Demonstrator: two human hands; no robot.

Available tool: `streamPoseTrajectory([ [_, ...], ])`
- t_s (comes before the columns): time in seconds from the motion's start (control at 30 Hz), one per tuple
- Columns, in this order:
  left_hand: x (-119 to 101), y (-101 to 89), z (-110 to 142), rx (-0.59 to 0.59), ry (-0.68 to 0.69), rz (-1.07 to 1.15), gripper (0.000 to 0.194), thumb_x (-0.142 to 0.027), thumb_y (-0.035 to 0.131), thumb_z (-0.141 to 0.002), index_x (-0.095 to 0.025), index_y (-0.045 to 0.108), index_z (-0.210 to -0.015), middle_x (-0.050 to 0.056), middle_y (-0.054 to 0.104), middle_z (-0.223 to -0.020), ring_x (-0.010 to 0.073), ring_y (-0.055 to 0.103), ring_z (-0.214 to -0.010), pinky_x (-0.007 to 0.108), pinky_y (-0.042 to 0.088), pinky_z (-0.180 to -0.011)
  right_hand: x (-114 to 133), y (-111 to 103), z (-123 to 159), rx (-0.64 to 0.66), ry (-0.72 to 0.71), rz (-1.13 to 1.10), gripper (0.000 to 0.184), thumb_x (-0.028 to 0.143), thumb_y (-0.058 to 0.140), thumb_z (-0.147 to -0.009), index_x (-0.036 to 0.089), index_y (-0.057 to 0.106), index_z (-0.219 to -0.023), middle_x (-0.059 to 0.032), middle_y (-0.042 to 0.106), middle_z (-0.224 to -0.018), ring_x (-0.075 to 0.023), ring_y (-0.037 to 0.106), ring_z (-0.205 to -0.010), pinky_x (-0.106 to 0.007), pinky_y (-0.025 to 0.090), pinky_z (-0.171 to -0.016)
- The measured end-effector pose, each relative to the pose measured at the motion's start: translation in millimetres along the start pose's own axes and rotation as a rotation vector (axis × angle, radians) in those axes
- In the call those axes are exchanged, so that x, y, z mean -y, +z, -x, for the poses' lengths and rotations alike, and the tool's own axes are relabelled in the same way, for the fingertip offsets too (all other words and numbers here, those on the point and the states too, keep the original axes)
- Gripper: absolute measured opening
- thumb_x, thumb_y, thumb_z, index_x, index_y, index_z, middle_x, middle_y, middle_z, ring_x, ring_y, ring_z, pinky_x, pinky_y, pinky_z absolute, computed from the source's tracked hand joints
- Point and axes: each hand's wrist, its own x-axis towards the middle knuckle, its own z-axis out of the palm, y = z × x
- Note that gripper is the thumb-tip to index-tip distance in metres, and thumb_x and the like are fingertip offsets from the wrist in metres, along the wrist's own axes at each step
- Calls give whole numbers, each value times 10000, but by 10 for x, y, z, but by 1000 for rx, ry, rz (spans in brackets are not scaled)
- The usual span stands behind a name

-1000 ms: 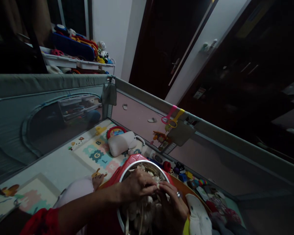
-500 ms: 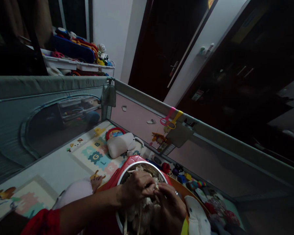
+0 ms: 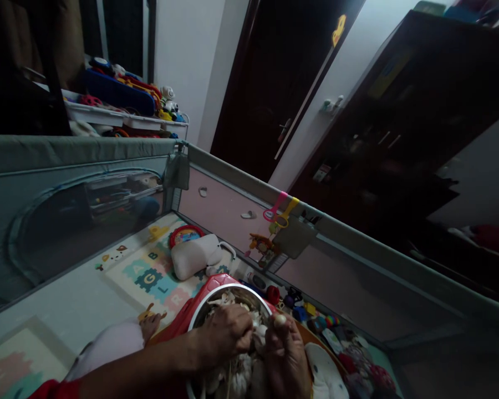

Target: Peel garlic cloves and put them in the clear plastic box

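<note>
From my end I see a bowl point(image 3: 254, 298) of smooth, shiny metal, garlic point(image 3: 241, 372) in dry papery skins, a moulded red plastic piece point(image 3: 217, 283), and matt cloth over the playpen rail point(image 3: 241, 176).

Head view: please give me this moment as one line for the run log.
left hand: curled over metal bowl, grip unclear | right hand: holds pale garlic clove | metal bowl: holds garlic bulbs
</note>
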Motion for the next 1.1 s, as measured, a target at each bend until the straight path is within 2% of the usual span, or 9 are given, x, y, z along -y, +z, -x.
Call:
streamPoseTrajectory([
  [0.13,14,-50,-12,96,-24,7,132,-245,582,-815,-173,556,-707,16,642,-701,168,596,-676,244,443,-631,7,44,43,47,-45,150,366,504,731,-659,184,553,-664,61,517,-507,-54,402,-382,-165,343,-371],
  [0.23,-10,-158,-43,12,-95,160,87,-199,518,-856,-165,597,-862,52,672,-829,186,613,-786,275,465,-711,-2,105,96,49,-13,187,377,505,730,-665,182,535,-650,75,477,-449,-52,379,-373,-155,305,-371],
  [0.37,-48,-251,-77,-89,-43,417,258,-154,442,-889,-167,587,-1102,97,668,-998,186,607,-912,293,471,-806,-17,190,141,56,8,188,409,524,765,-595,189,532,-610,76,465,-435,-68,382,-379,-177,322,-392],
  [0.47,-37,-234,-86,-106,-52,509,221,-158,511,-854,-173,648,-1026,94,679,-962,193,611,-899,295,477,-790,-49,202,152,63,46,183,390,546,718,-644,191,561,-619,64,479,-433,-80,395,-380,-190,331,-402],
  [0.57,-6,-211,-100,-131,-190,610,145,-128,579,-790,-153,691,-879,72,700,-835,190,629,-809,286,479,-737,-67,175,156,69,21,229,376,554,665,-702,178,640,-713,41,527,-448,-86,414,-394,-189,325,-410],
  [0.67,10,-226,-127,-117,-344,752,106,-122,621,-750,-147,710,-801,49,705,-756,176,634,-733,258,477,-677,-33,161,172,100,-48,318,345,509,704,-683,188,685,-810,33,559,-483,-106,467,-441,-200,366,-441],
  [0.77,6,-250,-149,-109,-399,823,96,-132,636,-736,-147,721,-778,42,712,-745,174,637,-730,248,476,-674,15,160,201,104,-156,474,291,460,696,-709,192,700,-822,12,601,-541,-135,520,-488,-222,414,-465],
  [1.0,-14,-234,-128,-124,-392,728,160,-167,655,-742,-138,720,-885,70,722,-825,185,648,-764,259,487,-699,-21,104,200,107,-539,850,251,384,522,-859,197,690,-861,-48,704,-738,-181,625,-621,-248,472,-544],
  [1.1,-21,-240,-117,-128,-319,655,176,-191,630,-777,-146,717,-923,78,725,-850,189,653,-786,263,486,-722,-17,89,190,106,-628,966,254,341,480,-886,202,673,-797,-33,691,-700,-169,625,-619,-245,469,-583],
])
